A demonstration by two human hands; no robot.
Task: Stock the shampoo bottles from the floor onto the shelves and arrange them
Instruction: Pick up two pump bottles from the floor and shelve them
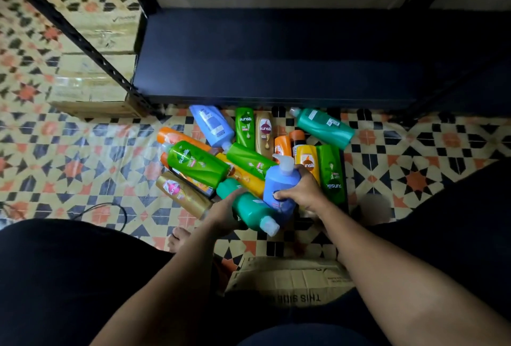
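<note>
Both my knees, in dark trousers, are filling the bottom corners while I am squatting over a flattened cardboard box [287,279] on the patterned tile floor [69,157]. To the left, a black cable [110,207] is curling across the tiles, and stacked cartons [94,69] are sitting behind the black shelf upright [69,30].

Moving rightward, I am looking at the pile of shampoo bottles lying jumbled on the floor just in front of the dark bottom shelf [276,63]: a gold bottle [182,195] at the pile's left edge, a bright green bottle [197,163] lying across orange ones, and a light blue bottle [213,124] further back.

My left hand [225,213] is cupping a teal bottle [249,207] from underneath, fingers curled round its body, its pale cap pointing toward me. Just beside it, my right hand [304,190] is gripping a blue pump bottle [280,188], held upright, thumb across its front and fingers wrapped behind.

Farther right, a dark green bottle [333,177] is lying label-up, and another teal bottle [325,125] is resting at the pile's far right, near the shelf.
</note>
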